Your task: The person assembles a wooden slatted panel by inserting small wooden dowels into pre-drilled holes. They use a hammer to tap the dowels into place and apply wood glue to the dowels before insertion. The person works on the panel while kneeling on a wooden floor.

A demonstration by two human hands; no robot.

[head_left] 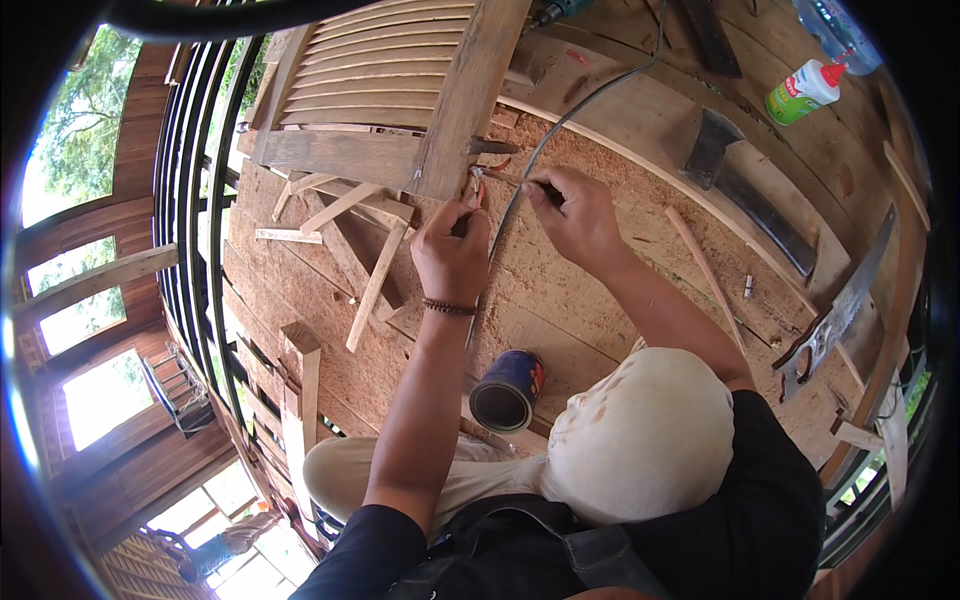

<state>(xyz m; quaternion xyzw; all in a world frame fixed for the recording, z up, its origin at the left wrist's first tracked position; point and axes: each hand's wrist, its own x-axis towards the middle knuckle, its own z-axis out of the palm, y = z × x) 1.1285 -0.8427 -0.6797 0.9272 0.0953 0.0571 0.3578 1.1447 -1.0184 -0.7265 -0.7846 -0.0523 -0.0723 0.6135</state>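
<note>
My right hand (575,212) pinches the end of a thin wooden stick (505,177). The stick's far tip has a whitish dab on it and reaches the lower end of a thick wooden frame post (465,95). Just below that end my left hand (450,258) is closed, its fingertips next to a small reddish piece (479,190); what it grips is mostly hidden. The post belongs to a slatted wooden panel (370,65), joined by a cross rail (340,152). A dark pointed piece (493,146) sticks out from the post's right side.
A black cable (580,110) runs past my right hand. A hatchet (745,190), a hand saw (845,300), a glue bottle (803,92) and a clear plastic bottle (840,35) lie or stand to the right. Wood offcuts (375,280) and sawdust are at left; an open tin (508,390) lies near my knee.
</note>
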